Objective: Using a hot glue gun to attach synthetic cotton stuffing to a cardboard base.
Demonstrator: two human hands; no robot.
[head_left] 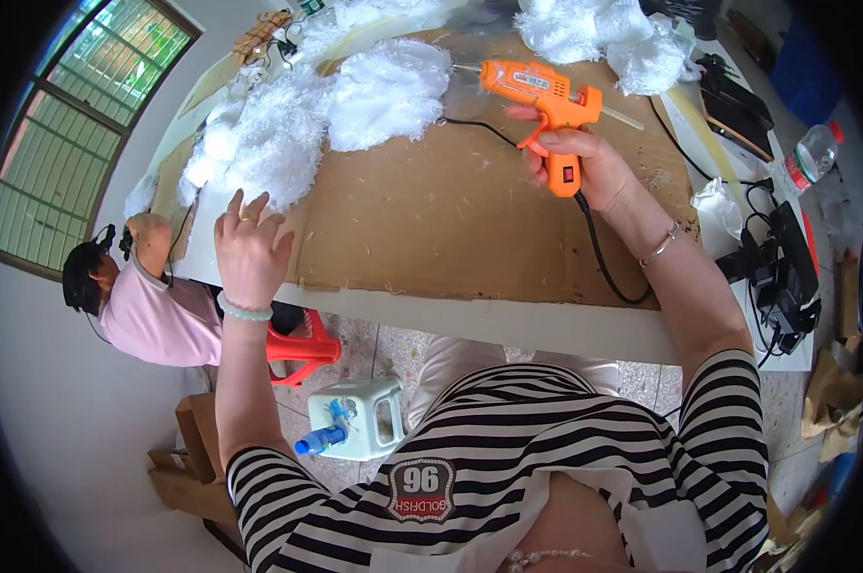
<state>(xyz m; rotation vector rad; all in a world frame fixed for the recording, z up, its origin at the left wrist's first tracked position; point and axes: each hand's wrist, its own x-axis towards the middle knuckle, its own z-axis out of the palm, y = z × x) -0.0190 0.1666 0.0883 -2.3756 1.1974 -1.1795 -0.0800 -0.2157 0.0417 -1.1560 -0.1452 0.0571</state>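
My right hand [584, 162] is wrapped round the handle of an orange hot glue gun [536, 86], raised over the brown cardboard [508, 239]. Its nozzle points left, and a clear glue stick [622, 116] sticks out of its back end. Left of the nozzle lies a round tuft of white fluffy fibre [390, 94]. My left hand [253, 239] has its fingers spread and holds nothing. Those fingertips are at the lower edge of a bigger white fluffy pile [264, 138]; whether they touch it I cannot tell.
More white fluff [594, 33] lies at the far right. A black power strip [785, 258], cords and a clear bottle [813, 158] are to the right. A person in pink [159, 310] sits at left. Below the table are a red stool [307, 349] and a pale jug [360, 415].
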